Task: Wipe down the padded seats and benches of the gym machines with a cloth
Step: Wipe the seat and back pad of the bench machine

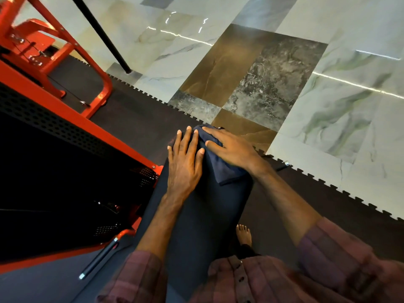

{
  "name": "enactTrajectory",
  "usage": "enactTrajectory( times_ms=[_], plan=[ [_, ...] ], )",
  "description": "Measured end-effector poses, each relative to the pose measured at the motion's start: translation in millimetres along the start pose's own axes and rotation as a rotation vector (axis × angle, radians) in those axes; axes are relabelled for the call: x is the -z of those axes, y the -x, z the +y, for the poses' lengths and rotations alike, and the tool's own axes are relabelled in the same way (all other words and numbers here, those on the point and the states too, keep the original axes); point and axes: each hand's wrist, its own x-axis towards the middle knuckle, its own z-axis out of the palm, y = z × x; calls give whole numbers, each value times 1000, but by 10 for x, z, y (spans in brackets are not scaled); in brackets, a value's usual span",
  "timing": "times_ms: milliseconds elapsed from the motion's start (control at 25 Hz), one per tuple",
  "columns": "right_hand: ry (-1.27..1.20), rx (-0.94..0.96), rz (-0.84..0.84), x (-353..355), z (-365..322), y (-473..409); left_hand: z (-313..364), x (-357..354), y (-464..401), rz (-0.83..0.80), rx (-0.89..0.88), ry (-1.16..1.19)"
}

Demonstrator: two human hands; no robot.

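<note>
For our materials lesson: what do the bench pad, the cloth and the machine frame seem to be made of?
Bench pad: probably vinyl or leatherette, dark, smooth, matte.
Cloth: dark blue soft fabric, possibly microfibre; it folds and bunches under the right hand.
Machine frame: painted metal, glossy red-orange, bolted.

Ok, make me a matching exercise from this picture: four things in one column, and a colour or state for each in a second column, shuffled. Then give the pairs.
Column 1:
1. cloth
2. left hand
3. machine frame
4. bare foot

Column 2:
A. red-orange painted metal
B. lying flat on the padded bench, holding nothing
C. standing on the dark floor mat
D. dark blue, pressed under the right hand

Pairs: 1-D, 2-B, 3-A, 4-C
</note>
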Motion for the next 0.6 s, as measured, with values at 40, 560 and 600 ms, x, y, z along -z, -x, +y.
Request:
enactTrajectory(
  times_ms=[40, 560, 600],
  plan=[
    [19, -18, 46, -14, 23, 116, 49, 6, -30, -12, -31, -27],
    [-396, -249, 659, -303, 94, 822, 393, -117, -42, -62, -298, -191],
    [-445, -233, 752, -482, 40, 1005, 385, -118, -47, -63, -300, -176]
  ],
)
